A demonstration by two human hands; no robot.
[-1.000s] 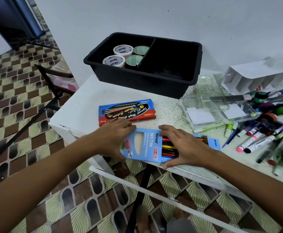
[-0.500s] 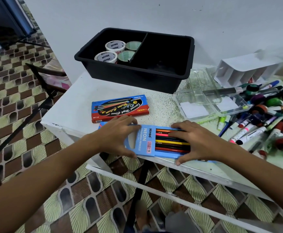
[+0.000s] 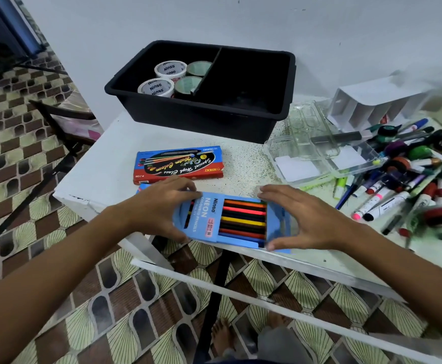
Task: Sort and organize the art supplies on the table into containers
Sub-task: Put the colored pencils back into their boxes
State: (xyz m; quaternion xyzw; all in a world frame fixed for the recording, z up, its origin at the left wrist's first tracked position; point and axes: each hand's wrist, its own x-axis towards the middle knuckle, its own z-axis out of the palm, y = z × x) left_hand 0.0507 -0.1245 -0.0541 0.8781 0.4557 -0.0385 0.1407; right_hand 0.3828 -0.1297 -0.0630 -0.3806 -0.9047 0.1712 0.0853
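Hands (image 3: 162, 206) (image 3: 306, 222) clamp pencil box (image 3: 214, 219); paint box (image 3: 179, 164), black bin (image 3: 280, 111) behind.

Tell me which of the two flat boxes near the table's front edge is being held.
The light blue neon pencil box, gripped by the left hand and right hand. The red-and-blue watercolor box lies untouched behind it.

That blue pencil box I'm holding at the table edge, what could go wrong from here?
1. The blue pencil box sits at the table's near edge, gripped by the left hand and right hand; a slip could drop it to the floor.
2. Its window shows loose coloured pencils; tilting may spill them.
3. The marker pile lies close to the right hand; a sweep could scatter it.
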